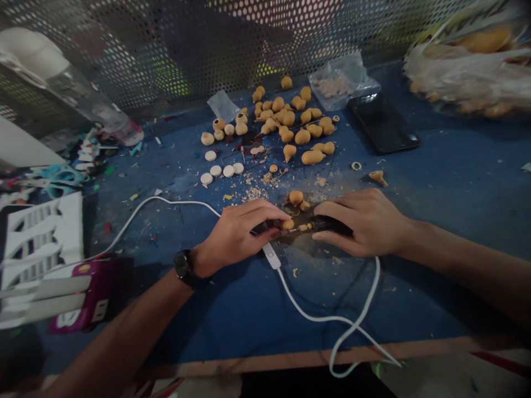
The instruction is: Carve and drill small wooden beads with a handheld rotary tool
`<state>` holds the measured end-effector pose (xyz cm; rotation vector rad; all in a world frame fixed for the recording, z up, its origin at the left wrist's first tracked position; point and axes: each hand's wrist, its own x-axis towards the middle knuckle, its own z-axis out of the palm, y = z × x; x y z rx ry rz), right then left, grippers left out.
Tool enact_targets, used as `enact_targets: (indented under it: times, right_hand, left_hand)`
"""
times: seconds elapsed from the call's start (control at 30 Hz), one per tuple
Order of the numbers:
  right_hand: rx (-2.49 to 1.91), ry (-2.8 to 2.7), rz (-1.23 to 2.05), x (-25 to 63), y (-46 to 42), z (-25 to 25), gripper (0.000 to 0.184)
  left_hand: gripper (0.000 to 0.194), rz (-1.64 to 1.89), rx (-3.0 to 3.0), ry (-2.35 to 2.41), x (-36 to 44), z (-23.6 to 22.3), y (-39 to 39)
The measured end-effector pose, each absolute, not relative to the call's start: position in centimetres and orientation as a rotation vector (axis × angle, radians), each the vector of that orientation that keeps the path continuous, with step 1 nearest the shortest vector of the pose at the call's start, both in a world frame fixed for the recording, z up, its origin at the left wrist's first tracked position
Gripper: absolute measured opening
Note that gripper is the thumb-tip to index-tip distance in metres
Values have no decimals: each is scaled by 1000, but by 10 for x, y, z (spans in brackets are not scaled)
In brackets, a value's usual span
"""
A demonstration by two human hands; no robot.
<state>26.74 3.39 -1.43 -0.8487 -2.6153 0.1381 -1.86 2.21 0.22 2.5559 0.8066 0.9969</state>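
Observation:
My left hand (248, 225), with a dark watch at the wrist, pinches a small tan gourd (287, 224) between thumb and fingers. Opposite it, my right hand (367, 221) is wrapped around a black rotary tool (337, 225). The tool's brass-coloured collet (306, 227) points left at the gourd, its tip close to the left thumb. Whether the tip touches the gourd I cannot tell. Just behind the hands lies a rounded gourd piece (296, 197), and a cut gourd neck (377, 177) rests beyond the right hand. Shavings (257, 193) lie scattered on the blue table.
A white cord (307, 315) with an inline switch (271, 257) loops over the table's front edge. Behind are several gourds (286, 117), white discs (228, 171), a black phone (384, 122) and a plastic bag (464, 77). Left stand a bottle (89, 91) and purple box (102, 293).

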Motion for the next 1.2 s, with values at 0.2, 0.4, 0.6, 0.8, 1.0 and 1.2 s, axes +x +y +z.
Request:
enact_targets:
  times: [0.2, 0.4, 0.6, 0.8, 1.0, 1.2]
  right_hand:
    - [-845, -2605, 134, 268, 34, -15, 48]
    - [-848, -2608, 158, 268, 34, -14, 47]
    - [-822, -2604, 129, 267, 34, -14, 47]
    - [-804, -2588, 76, 266, 34, -14, 46]
    - [-754, -2575, 61, 266, 35, -13, 45]
    - [-761, -2486, 52, 266, 33, -11, 41]
  left_hand:
    - [13, 1002, 2557, 786, -18, 1, 22]
    - [12, 982, 2554, 779, -18, 2, 23]
    - [13, 991, 2554, 784, -19, 1, 23]
    - [13, 981, 2559, 787, -19, 1, 23]
    - [12, 989, 2553, 802, -19, 2, 23]
    - [14, 1051, 2522, 808, -18, 2, 23]
